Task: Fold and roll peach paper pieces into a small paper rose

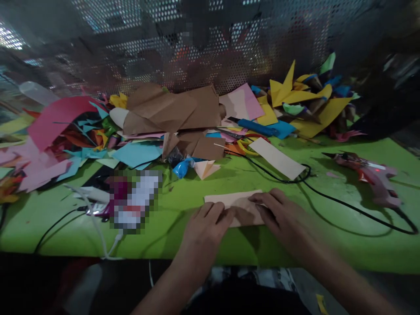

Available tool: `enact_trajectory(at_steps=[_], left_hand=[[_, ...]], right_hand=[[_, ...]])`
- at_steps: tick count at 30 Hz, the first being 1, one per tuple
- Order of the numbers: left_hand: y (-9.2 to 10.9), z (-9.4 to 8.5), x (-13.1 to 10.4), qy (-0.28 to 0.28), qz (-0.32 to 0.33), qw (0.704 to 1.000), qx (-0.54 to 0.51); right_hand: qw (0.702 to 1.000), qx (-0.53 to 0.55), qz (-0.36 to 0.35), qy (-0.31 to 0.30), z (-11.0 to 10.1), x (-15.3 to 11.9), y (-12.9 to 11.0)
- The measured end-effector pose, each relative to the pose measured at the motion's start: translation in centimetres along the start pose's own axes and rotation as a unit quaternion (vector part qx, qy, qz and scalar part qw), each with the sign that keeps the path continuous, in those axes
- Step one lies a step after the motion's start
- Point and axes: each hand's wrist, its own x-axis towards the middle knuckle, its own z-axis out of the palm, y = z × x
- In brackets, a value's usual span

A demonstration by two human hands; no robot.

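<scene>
A pale peach strip of paper (241,202) lies near the front edge of the green table (177,238). My left hand (208,223) grips its left part, fingers bent over it and the thumb toward the middle. On its right end, my right hand (278,214) holds the paper between curled fingers and thumb. Shadow from the hands falls across the paper's lower part. Behind my right hand, a second pale strip (278,158) lies flat over a black cable. A small folded pale piece (205,169) sits behind the held paper.
At the right lies a pink glue gun (374,177) with its cable. A blurred-out phone (139,199) and white cable are at the left. Colored paper scraps, brown paper (177,107), a blue cutter (257,127) and yellow-handled scissors (247,146) line the back before a perforated metal panel (197,43).
</scene>
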Motion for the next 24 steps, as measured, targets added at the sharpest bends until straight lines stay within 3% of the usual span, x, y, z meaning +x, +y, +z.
enact_trajectory(at_steps=[2, 6, 11, 12, 15, 17, 24], left_hand=[[0.3, -0.2, -0.3, -0.032, 0.009, 0.999, -0.006], [1.0, -0.4, -1.5, -0.042, 0.004, 0.999, -0.02], [1.2, 0.4, -2.1, -0.042, 0.012, 0.999, -0.006], [1.1, 0.6, -2.1, -0.037, 0.016, 0.999, 0.002], [1.0, 1.0, -2.2, -0.023, 0.03, 0.999, 0.026], [0.9, 1.1, -2.3, -0.02, 0.035, 0.999, 0.031], [-0.1, 0.5, -3.3, 0.011, 0.064, 0.997, 0.03]], right_hand=[[1.0, 0.006, 0.004, -0.001, 0.2, 0.0, 0.2], [1.0, 0.021, -0.01, 0.002, 0.1, 0.0, 0.8], [0.991, -0.03, -0.061, 0.118, -1.2, -1.4, -1.2], [0.989, -0.033, -0.087, 0.111, -1.2, -2.0, -2.1], [0.986, -0.019, -0.166, 0.005, -0.5, -3.8, -4.1], [0.983, -0.037, -0.176, -0.029, 0.1, -4.9, -4.3], [0.98, -0.133, -0.146, -0.021, -0.2, -7.5, -0.5]])
